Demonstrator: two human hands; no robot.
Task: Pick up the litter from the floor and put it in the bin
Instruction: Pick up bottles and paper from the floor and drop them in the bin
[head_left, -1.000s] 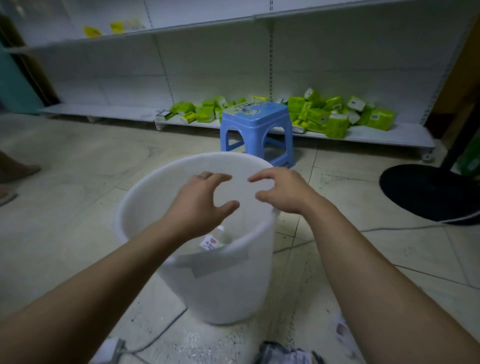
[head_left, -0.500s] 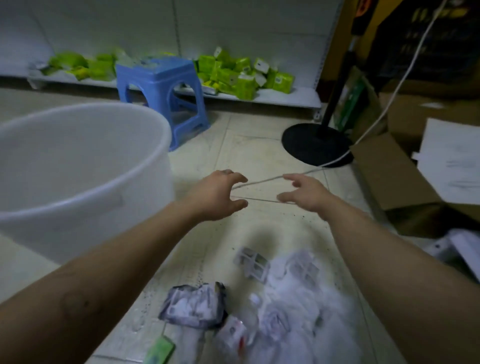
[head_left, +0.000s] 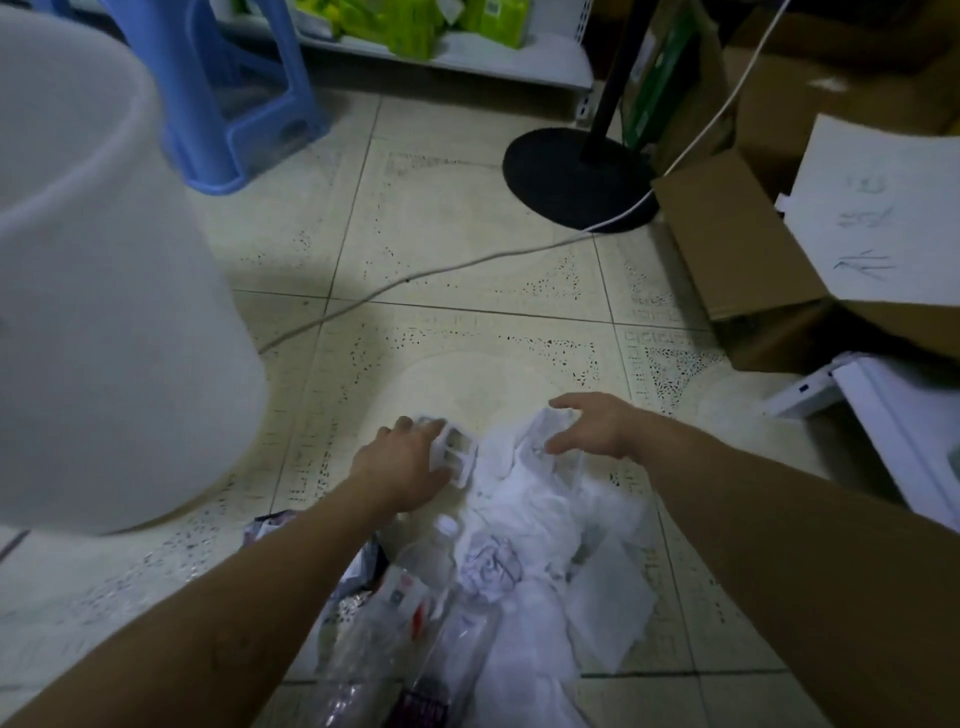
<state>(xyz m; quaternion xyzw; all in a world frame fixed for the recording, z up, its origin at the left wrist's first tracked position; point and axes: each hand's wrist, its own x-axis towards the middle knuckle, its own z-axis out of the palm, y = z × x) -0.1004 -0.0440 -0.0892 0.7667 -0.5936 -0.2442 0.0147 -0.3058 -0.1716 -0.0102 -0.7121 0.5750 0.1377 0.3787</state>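
Head view shows both hands down at the litter pile, where half a second ago they hung in the air above it and a second ago were over the bin. The left hand (head_left: 410, 462) is closing its fingers round a small white plastic grid-shaped insert (head_left: 455, 451) at the pile's far edge, not yet lifted. The right hand (head_left: 592, 423) rests spread and loose on crumpled white paper (head_left: 524, 499), gripping nothing that I can see. Clear plastic bottles (head_left: 415, 639) lie nearer the person on the tiled floor (head_left: 457, 249). The large white plastic bin (head_left: 104, 312) stands just left, so a new pickup round is probably beginning.
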